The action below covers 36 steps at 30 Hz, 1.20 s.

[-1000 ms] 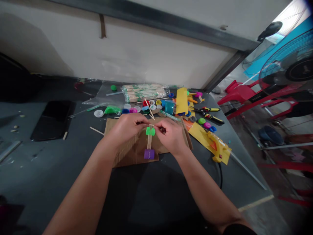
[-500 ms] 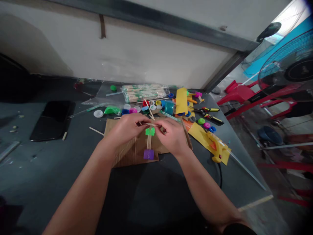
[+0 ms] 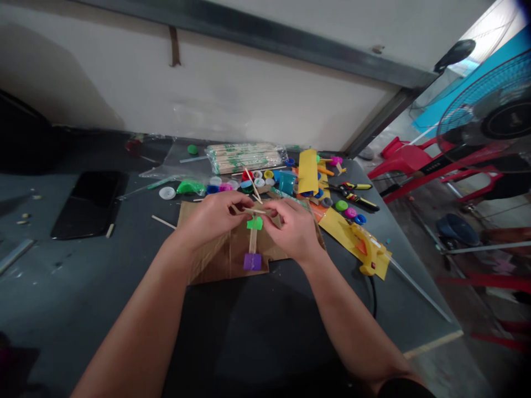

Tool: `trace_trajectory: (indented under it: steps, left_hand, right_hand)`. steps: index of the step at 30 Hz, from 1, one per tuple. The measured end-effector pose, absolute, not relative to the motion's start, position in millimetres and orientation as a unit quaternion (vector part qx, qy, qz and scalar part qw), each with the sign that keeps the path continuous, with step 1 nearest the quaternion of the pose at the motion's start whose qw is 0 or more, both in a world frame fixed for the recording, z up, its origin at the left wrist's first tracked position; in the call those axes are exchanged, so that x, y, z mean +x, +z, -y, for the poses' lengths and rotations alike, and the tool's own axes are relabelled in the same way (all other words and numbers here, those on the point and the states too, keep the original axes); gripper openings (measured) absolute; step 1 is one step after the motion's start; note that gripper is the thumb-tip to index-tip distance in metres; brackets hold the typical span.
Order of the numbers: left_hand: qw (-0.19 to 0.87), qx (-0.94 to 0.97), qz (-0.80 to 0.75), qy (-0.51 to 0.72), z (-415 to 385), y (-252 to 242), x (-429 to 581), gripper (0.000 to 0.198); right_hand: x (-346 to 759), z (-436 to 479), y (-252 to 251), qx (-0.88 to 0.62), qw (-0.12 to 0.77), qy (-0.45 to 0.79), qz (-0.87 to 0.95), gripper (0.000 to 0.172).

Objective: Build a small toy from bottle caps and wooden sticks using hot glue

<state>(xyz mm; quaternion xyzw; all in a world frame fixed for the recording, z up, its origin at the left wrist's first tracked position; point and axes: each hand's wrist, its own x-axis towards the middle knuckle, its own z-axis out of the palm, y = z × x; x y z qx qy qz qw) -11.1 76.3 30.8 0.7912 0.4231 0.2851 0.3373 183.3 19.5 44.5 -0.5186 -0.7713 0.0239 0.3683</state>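
Both hands meet over a piece of brown cardboard (image 3: 215, 260) on the dark table. My left hand (image 3: 213, 215) and my right hand (image 3: 290, 224) each pinch an end of a thin wooden stick (image 3: 254, 210) held crosswise. Just under it is a small model: a green piece (image 3: 254, 223) at the top of an upright wooden stick (image 3: 253, 241), with a purple block (image 3: 252, 261) at its lower end on the cardboard. Whether the crosswise stick touches the green piece I cannot tell.
Coloured bottle caps (image 3: 244, 183), a bag of wooden sticks (image 3: 244, 156), yellow card (image 3: 308, 170), pliers (image 3: 357, 194) and a yellow glue gun (image 3: 367, 249) lie behind and to the right. A black phone (image 3: 89, 202) rests at left. Red chairs (image 3: 409, 157) and a fan (image 3: 489, 119) stand beyond the table's right edge.
The hands have shifted slightly, and the thin stick between the fingers now shows more clearly above the green piece. The model stays in place.
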Motion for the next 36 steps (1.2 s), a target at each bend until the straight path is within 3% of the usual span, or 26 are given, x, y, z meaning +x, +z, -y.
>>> trace_trajectory:
  steps: [10,21,36]
  left_hand:
    - [0.367,0.755,-0.46,0.287,-75,42,-19,0.019]
    - [0.469,0.701,-0.428,0.325,-73,21,-2,0.02]
    - [0.454,0.708,-0.385,0.382,-74,13,8,0.011]
  right_hand:
    - [184,-18,43,-0.521,0.355,0.054,0.774,0.011]
    - [183,-20,42,-0.515,0.373,0.054,0.77,0.011]
    - [181,-20,45,-0.518,0.362,0.051,0.773,0.014]
